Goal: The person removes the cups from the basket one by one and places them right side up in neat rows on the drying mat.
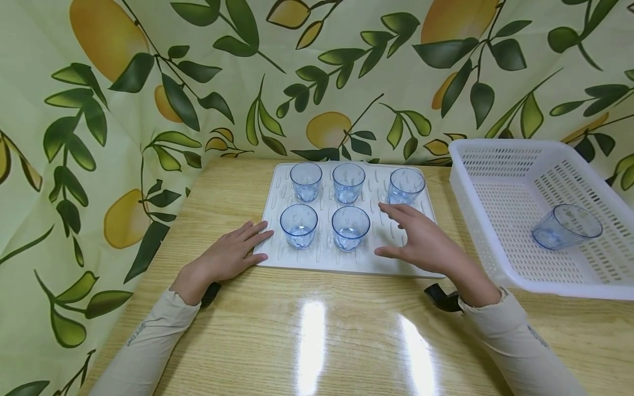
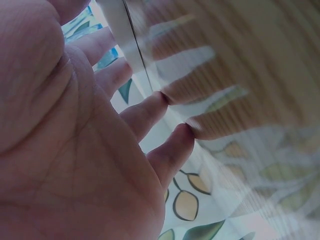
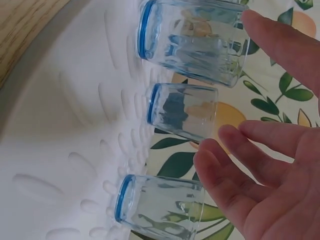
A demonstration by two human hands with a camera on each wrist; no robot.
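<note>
Several clear blue-tinted drinking glasses stand upright on a white drying mat (image 1: 322,263) with raised oval ridges. My left hand (image 1: 229,254) lies at the mat's left edge with spread fingers; in the left wrist view its fingertips (image 2: 182,132) reach the wood surface beside the edge. My right hand (image 1: 421,236) is over the mat's front right part, fingers extended and thumb apart, holding nothing. It lies between the front middle glass (image 1: 350,228) and the back right glass (image 1: 406,187). In the right wrist view a near glass (image 3: 195,42) overlaps the thumb tip.
A white perforated plastic basket (image 1: 495,242) stands to the right of the mat, with one glass (image 1: 567,226) lying tilted inside. Behind the wooden table (image 1: 238,341) hangs a cloth (image 1: 277,66) printed with fruit and leaves, also covering the left side.
</note>
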